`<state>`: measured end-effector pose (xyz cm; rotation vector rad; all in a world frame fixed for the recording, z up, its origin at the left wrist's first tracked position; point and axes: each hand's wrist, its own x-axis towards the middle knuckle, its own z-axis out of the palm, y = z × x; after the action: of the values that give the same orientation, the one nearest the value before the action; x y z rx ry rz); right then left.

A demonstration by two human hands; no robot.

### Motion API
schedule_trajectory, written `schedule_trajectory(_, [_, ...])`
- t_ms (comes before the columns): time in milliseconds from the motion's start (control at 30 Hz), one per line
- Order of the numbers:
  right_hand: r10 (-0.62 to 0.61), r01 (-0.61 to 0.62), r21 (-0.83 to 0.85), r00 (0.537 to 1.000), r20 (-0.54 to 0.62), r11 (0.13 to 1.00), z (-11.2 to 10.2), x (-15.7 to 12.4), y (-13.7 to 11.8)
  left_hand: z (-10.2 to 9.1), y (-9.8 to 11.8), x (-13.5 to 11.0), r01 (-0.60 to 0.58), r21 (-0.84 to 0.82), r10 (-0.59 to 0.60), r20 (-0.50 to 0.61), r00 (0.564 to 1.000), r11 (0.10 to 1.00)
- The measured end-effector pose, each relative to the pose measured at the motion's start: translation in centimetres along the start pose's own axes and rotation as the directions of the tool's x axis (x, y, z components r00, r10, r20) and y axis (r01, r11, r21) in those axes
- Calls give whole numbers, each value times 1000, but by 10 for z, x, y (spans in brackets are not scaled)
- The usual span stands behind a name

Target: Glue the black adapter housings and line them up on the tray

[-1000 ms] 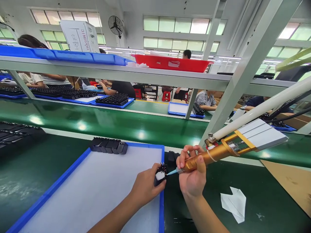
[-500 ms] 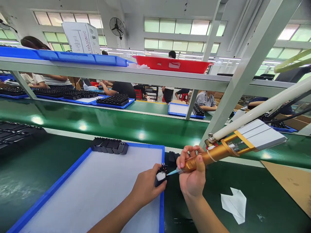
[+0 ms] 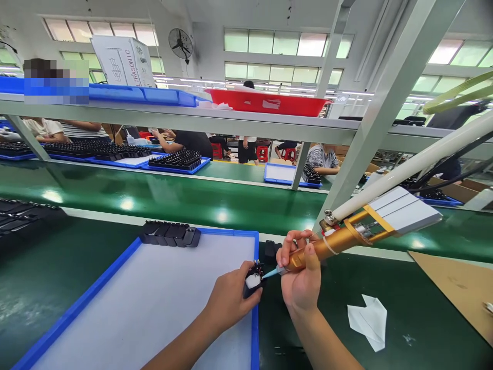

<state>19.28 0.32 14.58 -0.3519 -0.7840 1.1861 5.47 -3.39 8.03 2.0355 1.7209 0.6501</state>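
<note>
My left hand grips a small black housing with white material and fine wires in its open top, held over the right rim of the blue-edged tray. Wrapped around a gold-coloured glue dispenser, my right hand tilts its pale blue nozzle down to the left. The nozzle tip meets the wires at the housing's right side; whether glue is flowing I cannot tell. A row of black housings stands at the tray's far left corner. Another black part lies just beyond my right hand.
A white pole with dark cables joins the dispenser from the upper right. Crumpled paper and brown cardboard lie to the right. Black parts sit at far left. A metal shelf frame crosses ahead; people work beyond it.
The whole view has shifted slightly. Both hands keep their hold, and the nozzle stays at the housing. A standing person in the background shows more fully.
</note>
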Motion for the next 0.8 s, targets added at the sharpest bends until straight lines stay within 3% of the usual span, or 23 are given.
schedule_trajectory(800, [-22,22,-14,1000,-16,1000,0,2,3,3,-4,-1,-18,-24,18,-16,1000,1000])
